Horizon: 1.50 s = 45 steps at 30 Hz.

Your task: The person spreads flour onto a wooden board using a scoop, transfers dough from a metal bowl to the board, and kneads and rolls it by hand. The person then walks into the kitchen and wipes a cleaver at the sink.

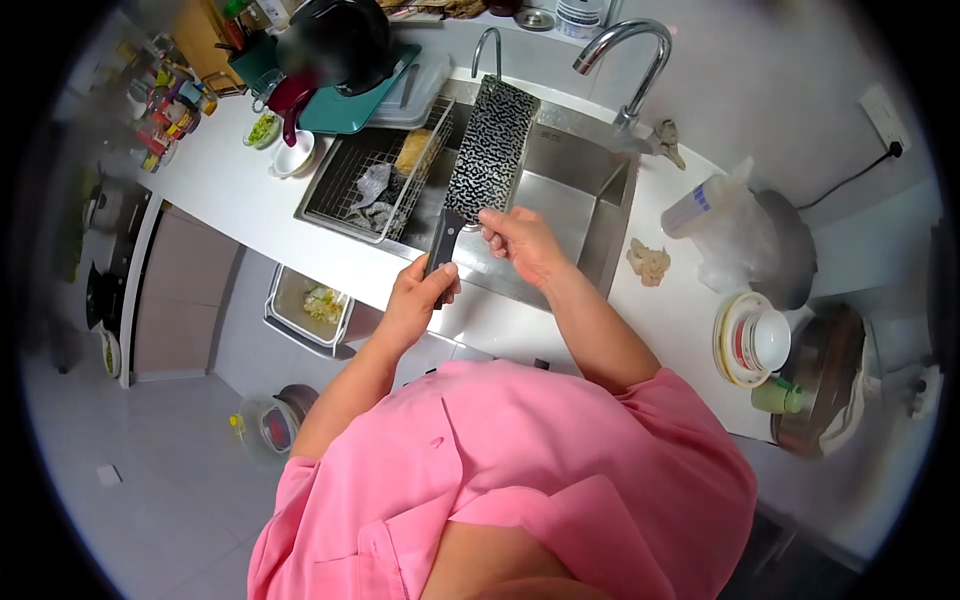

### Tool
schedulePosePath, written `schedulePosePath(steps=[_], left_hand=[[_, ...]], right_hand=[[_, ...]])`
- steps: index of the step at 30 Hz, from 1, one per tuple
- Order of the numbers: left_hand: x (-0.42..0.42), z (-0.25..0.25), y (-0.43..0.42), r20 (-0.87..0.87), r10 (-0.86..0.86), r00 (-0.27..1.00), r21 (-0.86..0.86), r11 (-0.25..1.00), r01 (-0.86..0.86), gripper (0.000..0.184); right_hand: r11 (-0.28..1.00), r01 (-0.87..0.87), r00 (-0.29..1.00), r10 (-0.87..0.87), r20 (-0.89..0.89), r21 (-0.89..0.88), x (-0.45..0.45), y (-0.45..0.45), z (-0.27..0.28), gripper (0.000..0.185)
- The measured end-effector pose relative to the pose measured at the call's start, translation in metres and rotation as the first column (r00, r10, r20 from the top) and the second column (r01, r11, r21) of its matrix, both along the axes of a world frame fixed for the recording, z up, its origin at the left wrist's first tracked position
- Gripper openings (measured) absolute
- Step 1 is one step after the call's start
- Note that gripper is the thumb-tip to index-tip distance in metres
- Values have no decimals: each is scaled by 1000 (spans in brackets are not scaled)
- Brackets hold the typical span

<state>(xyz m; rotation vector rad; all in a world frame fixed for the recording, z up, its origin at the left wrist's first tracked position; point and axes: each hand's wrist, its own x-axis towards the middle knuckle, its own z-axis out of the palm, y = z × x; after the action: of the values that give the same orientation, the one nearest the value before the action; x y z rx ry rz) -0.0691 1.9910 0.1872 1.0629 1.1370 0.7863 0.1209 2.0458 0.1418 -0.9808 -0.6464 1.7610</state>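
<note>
A cleaver (493, 150) with a broad rectangular blade, speckled black and white, is held over the sink (570, 180), its far end pointing toward the taps. My left hand (415, 300) is wrapped round its black handle, thumb on top. At the near right corner of the blade, my right hand (522, 243) has its fingers curled and its thumb against the blade's edge. Left of the blade, a wire basket (385, 215) in the sink holds a brownish-yellow item (413, 152) and crumpled clear plastic (373, 185).
A tall curved tap (660, 70) rises behind the sink. At the right stand stacked plates and bowls (745, 345), a plastic bag (725, 245) and a crumpled cloth (649, 262). A teal board (350, 105) and white bowl (293, 155) are at left; a scrap bin (340, 325) hangs below the counter.
</note>
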Motion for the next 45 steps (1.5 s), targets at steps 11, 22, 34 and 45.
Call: schedulePosePath(steps=[11, 22, 34, 45], left_hand=[[6, -10, 24, -166, 34, 986, 9, 999, -33, 19], [3, -2, 23, -265, 9, 964, -93, 995, -35, 18], [-19, -16, 28, -919, 379, 109, 372, 740, 559, 14], [2, -7, 45, -900, 435, -13, 245, 530, 812, 12]], right_hand=[[974, 59, 819, -172, 547, 218, 65, 42, -72, 25], [903, -421, -202, -185, 962, 85, 87, 78, -87, 57], [871, -460, -105, 138, 985, -171, 73, 46, -118, 62], [403, -784, 374, -300, 878, 472, 3, 22, -38, 81]])
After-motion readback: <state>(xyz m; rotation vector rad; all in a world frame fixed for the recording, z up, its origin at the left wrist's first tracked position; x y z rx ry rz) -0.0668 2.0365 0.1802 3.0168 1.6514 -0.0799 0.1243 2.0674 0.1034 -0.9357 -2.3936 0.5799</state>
